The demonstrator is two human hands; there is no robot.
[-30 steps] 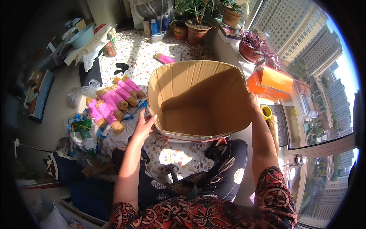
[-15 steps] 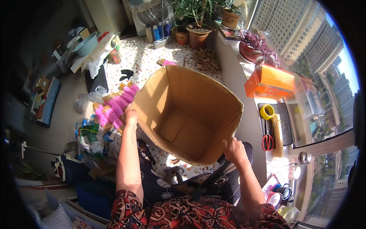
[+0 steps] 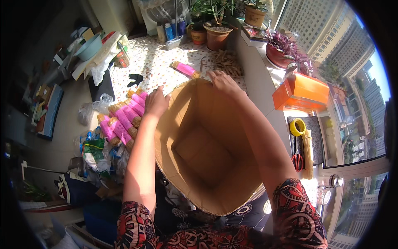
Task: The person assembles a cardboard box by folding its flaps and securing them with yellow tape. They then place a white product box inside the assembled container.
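A large cardboard box (image 3: 207, 153) leans toward me over my lap, its open top facing up and its inside bare. At its far rim, my right hand (image 3: 226, 86) is bent over the edge and grips it. My left hand (image 3: 156, 103) lies along the upper left rim, fingers stretched out and thumb apart. Just left of this hand lie several tubular bundles in pink wrapping (image 3: 121, 124), with tan ends, stacked side by side. A single pink-wrapped bundle (image 3: 185, 69) rests on the patterned floor cloth beyond the box.
Plastic bags (image 3: 94, 155) crowd the left. A black item (image 3: 135, 79) and a brown pile (image 3: 227, 64) lie on the cloth (image 3: 155, 62). Potted plants (image 3: 217, 35) stand behind. On the right sill are an orange box (image 3: 300, 91), yellow tape (image 3: 297, 127), red-handled scissors (image 3: 297, 162) and sticks (image 3: 307, 153).
My right hand has moved from the box's right edge to its far rim. My left hand has slid farther up the left rim. The box has come nearer, uncovering more of the lone bundle.
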